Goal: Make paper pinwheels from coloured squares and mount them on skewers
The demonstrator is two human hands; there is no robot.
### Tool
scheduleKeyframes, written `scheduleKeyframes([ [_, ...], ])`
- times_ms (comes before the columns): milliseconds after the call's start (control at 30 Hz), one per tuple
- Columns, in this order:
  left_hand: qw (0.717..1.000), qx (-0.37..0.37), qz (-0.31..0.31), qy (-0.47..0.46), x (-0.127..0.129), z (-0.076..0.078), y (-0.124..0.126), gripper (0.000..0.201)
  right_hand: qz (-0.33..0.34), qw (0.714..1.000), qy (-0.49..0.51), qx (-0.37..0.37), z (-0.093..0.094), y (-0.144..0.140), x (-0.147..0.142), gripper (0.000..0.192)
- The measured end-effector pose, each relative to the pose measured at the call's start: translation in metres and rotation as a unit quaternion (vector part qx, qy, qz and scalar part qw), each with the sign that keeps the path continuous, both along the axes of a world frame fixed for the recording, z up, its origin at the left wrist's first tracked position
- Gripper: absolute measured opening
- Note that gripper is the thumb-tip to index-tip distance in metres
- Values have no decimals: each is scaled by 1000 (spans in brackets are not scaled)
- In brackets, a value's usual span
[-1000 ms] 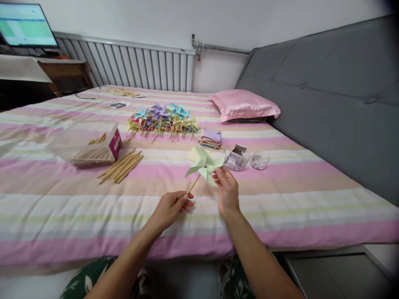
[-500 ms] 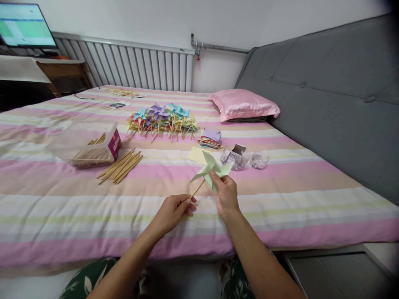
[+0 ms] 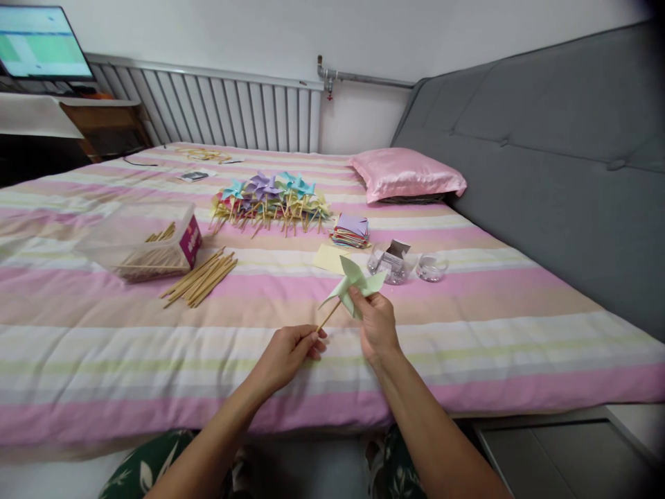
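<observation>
Pale green pinwheel; pink, cream and tan striped bedspread; shiny pink pillow; grey headboard.

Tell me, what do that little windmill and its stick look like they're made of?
The pinwheel looks like thin matte paper, pale green, with sharp folded vanes. Its stick looks like bare wood or bamboo, tan and unpainted, like the loose sticks on the bed.

Both forearms extended forward; left hand fingers pinched closed; right hand fingers pinched, raised slightly higher.
</observation>
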State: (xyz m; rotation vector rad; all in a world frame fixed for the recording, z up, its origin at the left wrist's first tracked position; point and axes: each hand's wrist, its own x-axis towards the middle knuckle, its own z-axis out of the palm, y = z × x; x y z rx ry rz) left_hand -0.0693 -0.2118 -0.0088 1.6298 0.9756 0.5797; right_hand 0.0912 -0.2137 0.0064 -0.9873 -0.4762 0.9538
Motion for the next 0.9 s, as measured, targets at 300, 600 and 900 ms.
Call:
scheduleKeyframes([
  [300,1000,1,-1,5,0,0,0,33,-9,1000,-16,-2,-2,1,1,33],
  [600,999,-21,10,-23,2,5,0,32,34,997,-41,55,2,0,-3,25],
  [900,995,-43,68,-51,0,5,3,35,5,1000,-17,-13,-2,0,1,27],
])
